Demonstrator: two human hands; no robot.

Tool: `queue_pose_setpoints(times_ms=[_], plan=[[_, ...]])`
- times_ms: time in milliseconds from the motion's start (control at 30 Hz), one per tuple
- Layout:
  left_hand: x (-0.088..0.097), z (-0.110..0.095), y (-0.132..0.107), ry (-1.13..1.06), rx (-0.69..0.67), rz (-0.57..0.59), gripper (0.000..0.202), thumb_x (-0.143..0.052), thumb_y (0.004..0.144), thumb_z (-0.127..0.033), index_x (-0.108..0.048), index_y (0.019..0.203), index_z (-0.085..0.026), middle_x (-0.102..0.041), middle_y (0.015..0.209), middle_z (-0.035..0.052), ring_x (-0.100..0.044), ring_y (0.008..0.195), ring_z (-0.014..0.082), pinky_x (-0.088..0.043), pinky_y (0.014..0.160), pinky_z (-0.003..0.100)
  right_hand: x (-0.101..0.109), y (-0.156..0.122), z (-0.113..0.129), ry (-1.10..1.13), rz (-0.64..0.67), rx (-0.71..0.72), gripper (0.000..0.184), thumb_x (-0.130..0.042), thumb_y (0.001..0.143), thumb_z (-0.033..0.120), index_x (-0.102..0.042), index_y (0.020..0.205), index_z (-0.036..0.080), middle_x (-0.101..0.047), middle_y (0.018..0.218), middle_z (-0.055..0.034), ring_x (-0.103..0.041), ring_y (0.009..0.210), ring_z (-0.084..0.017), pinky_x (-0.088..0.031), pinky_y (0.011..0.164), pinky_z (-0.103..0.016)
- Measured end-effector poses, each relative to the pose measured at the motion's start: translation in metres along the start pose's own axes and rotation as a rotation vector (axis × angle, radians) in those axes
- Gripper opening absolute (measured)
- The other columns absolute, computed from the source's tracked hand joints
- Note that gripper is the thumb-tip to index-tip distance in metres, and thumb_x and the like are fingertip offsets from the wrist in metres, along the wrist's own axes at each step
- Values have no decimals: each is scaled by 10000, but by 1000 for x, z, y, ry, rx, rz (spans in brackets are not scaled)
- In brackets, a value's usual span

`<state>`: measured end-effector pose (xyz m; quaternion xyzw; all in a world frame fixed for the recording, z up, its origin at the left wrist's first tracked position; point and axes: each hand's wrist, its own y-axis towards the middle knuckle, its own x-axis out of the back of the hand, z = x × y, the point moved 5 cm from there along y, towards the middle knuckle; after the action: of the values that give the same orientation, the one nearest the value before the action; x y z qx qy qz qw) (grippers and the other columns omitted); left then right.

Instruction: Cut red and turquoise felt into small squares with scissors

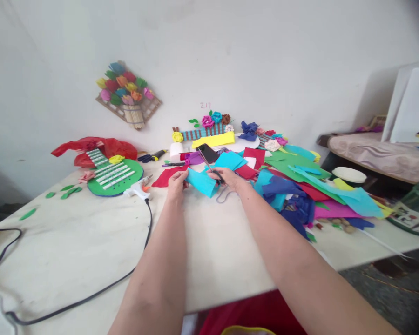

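Forearms (153, 265) foremost, hands (176, 181) hold blue paper (201, 183) and scissors (207, 162) — flowers (122, 83) fill wall vase (134, 116).

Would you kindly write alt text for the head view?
A person's left hand holds blue paper and the right hand holds scissors above a pale table. A glue gun lies left; coloured paper pieces crowd the right.

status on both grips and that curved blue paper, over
Left grip holding curved blue paper. Right grip holding scissors. Phone lying just beyond the paper.
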<state>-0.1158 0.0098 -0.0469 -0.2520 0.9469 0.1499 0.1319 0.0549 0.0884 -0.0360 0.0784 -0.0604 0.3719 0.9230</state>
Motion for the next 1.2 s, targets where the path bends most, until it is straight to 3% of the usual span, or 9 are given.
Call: queue_pose_setpoints(times_ms=[167,333,533,733,900,1200], plan=[[-2,0,-1,23,22,-6,296,-742,519,-381,-537,573,-175,-428,428,-51,-386,371,66,-262,380,204,1,7,15,-260,84,31,337,-599,736,415,-650,954,162,-550,600,14,-432,458,-70,-286,371,-173],[-2,0,-1,86,13,-14,265,-724,534,-366,-540,547,-175,-424,424,-45,-373,386,69,-258,397,210,4,4,15,-394,145,7,357,-598,752,375,-641,1056,192,-556,632,12,-480,512,-84,-317,366,-156],[-2,-2,-1,136,-22,-39,223,-720,524,-335,-577,540,-165,-516,539,-23,-444,509,79,-323,476,205,5,-9,3,-402,188,-80,384,-585,780,390,-623,1114,204,-565,627,13,-464,491,-68,-301,356,-140],[-6,-1,-4,52,14,-4,232,-753,494,-335,-609,563,-166,-579,590,-2,-527,598,126,-434,602,253,5,-14,9,-378,206,-52,406,-626,740,434,-652,1048,171,-544,548,22,-466,478,-75,-307,377,-159],[-6,0,-3,-10,20,26,263,-778,494,-350,-620,588,-162,-599,617,8,-556,623,135,-461,649,272,0,-18,19,-302,213,-25,304,-668,704,354,-682,928,148,-530,525,35,-437,476,-74,-355,419,-183],[-4,5,0,-49,22,94,291,-771,530,-370,-650,677,-149,-640,683,32,-592,678,150,-472,716,293,3,-11,15,-284,157,-58,295,-686,682,256,-677,956,147,-581,641,13,-457,485,-76,-376,424,-201]])
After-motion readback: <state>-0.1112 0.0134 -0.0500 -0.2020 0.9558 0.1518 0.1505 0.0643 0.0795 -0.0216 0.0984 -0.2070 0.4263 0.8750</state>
